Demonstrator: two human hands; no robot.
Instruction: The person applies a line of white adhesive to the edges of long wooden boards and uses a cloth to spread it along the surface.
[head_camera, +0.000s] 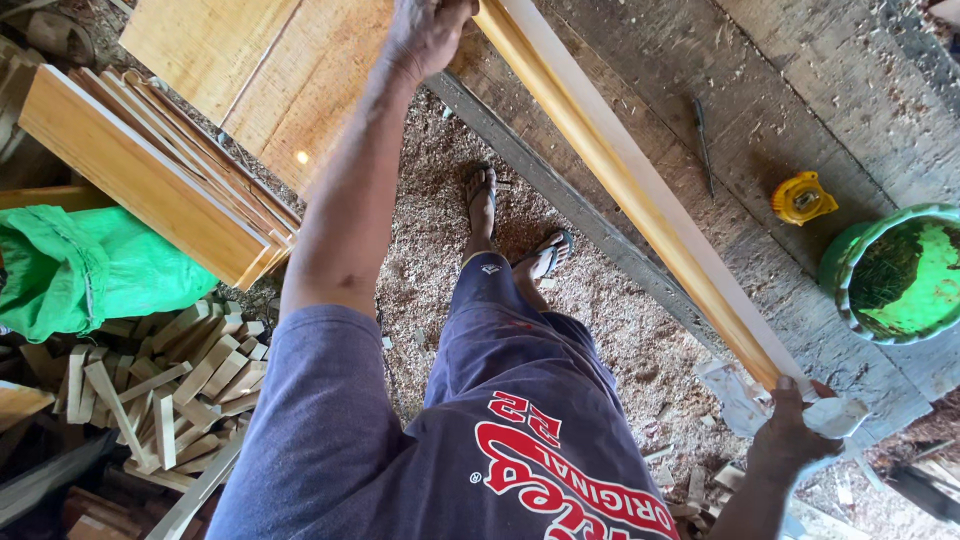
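Long pale wooden strip (620, 170): lying aslant along the edge of the rough workbench (800, 110), held at both ends by you. Your left hand (425, 35): closed over its far end. Your right hand (790, 435): fingers wrapped around its near end, a white scrap beneath. On the bench: yellow tape measure (800, 198), green bucket (895, 272). Left of you: stacked boards (150, 170), green sack (95, 265), offcut heap (170, 385).
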